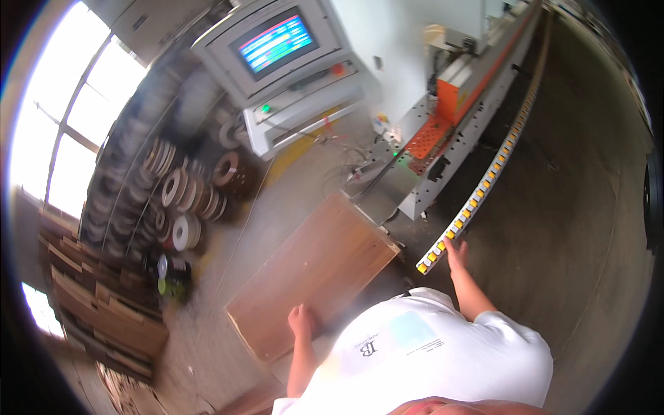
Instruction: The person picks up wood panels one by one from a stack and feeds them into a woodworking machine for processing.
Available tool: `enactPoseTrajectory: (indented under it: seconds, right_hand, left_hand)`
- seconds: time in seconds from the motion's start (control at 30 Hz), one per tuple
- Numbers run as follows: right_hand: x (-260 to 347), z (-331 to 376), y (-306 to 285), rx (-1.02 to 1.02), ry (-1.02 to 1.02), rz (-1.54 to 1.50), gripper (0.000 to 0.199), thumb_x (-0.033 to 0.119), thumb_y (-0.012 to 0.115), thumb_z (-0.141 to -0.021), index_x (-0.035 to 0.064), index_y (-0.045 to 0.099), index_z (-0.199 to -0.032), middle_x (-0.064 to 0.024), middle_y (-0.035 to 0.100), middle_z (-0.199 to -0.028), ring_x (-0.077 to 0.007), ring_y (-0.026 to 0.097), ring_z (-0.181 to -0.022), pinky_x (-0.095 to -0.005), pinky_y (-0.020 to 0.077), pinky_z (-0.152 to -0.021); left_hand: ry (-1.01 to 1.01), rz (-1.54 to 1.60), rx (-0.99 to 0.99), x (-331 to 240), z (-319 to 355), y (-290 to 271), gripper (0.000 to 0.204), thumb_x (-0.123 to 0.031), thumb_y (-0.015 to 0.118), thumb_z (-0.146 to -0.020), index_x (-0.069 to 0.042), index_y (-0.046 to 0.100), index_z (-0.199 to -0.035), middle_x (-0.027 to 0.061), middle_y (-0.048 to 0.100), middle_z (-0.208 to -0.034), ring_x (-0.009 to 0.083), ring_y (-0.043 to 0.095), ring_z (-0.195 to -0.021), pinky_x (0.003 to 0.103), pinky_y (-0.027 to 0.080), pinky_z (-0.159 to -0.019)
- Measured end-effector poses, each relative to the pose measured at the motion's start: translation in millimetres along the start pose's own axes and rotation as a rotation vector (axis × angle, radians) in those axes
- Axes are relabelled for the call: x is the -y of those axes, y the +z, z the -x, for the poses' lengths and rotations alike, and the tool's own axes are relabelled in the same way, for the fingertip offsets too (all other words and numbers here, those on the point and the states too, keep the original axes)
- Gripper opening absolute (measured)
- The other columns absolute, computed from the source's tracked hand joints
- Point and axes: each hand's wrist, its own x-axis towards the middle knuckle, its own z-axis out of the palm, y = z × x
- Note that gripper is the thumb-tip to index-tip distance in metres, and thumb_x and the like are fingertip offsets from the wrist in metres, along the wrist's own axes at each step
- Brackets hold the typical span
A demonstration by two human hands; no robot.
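Below the big machine, near the middle of the head view, a brown wooden board (pixel 315 273) is lying flat. Its long side is running from the lower left up to the upper right, and its far short end is pointing at the mouth of the grey machine (pixel 422 159). Its near corner is sitting close to the person's body.

The left hand (pixel 301 322) is resting on the near edge of the board, with the fingers lying flat on the wood and pressing down, not wrapped around it. The right hand (pixel 456 253) is reaching out to the end of the roller rail (pixel 484 187), a long strip with yellow and white rollers. The fingers are touching the end of that rail, but I cannot tell how wide they are spread or whether they are closing on anything. The board and the right hand are apart from each other.

The floor (pixel 567 207) is looking grey and bare concrete. A control box with a bright screen (pixel 277 43) is standing above the board. An orange part (pixel 453 97) is showing on the machine. Rolls of edge tape (pixel 183 200) are hanging on a rack at the left. Stacked wood pieces (pixel 97 304) are lying under them. Bright windows (pixel 76 117) are glowing at the far left.
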Motion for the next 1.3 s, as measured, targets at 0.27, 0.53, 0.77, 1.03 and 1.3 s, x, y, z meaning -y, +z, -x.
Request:
enactPoseTrajectory:
  seconds: [0.27,0.53,0.77,1.03,1.3]
  right_hand:
    - [84.5,-5.4,-16.3,0.200,-0.634,0.059,0.022,0.020,0.065,-0.092,0.0061,0.060,-0.108,-0.0060,0.060,-0.116,-0.0183,0.061,-0.085,-0.0319,0.0506,-0.077]
    - [130.5,72.9,97.2,0.979,-0.825,0.037,0.015,0.007,0.055,-0.090,0.0077,0.066,-0.100,-0.0107,0.070,-0.094,-0.0245,0.068,-0.084,-0.0336,0.0528,-0.075]
    - [95.5,166.4,138.6,1.608,-0.821,0.039,0.026,-0.013,0.042,-0.083,0.0022,0.062,-0.091,-0.0106,0.071,-0.105,-0.0168,0.066,-0.079,-0.0285,0.0536,-0.074]
    - [46.8,237.1,124.2,2.216,-0.688,0.521,0.029,-0.012,0.041,-0.084,-0.0018,0.066,-0.094,-0.0114,0.070,-0.095,-0.0154,0.068,-0.070,-0.0289,0.0538,-0.060]
    - [-28.6,296.8,97.6,2.217,-0.976,1.000,0.022,0.005,0.045,-0.086,0.0008,0.065,-0.095,-0.0119,0.070,-0.089,-0.0187,0.067,-0.077,-0.0313,0.0523,-0.073]
  left_hand:
    - [0.059,-0.119,-0.202,25.1,3.5,18.1,0.025,-0.025,0.061,-0.091,-0.003,0.065,-0.081,0.0075,0.063,-0.064,0.0153,0.060,-0.057,0.032,0.048,-0.055]
    - [0.108,-0.155,-0.026,41.9,88.4,46.4,0.019,-0.021,0.065,-0.090,-0.003,0.068,-0.094,0.0062,0.069,-0.078,0.0099,0.062,-0.072,0.026,0.051,-0.066]
    - [-0.151,-0.237,-0.104,136.8,197.5,35.1,0.027,-0.028,0.064,-0.088,-0.004,0.070,-0.099,0.0097,0.073,-0.088,0.0203,0.068,-0.082,0.034,0.053,-0.078]
    - [-0.586,0.082,-0.398,317.4,330.9,25.7,0.029,-0.031,0.063,-0.089,-0.005,0.071,-0.100,0.0084,0.071,-0.082,0.0187,0.066,-0.071,0.035,0.053,-0.068]
    - [-0.700,0.349,-0.527,388.5,444.7,79.7,0.023,-0.026,0.061,-0.088,-0.007,0.072,-0.095,0.0108,0.071,-0.089,0.0203,0.068,-0.073,0.035,0.054,-0.069]
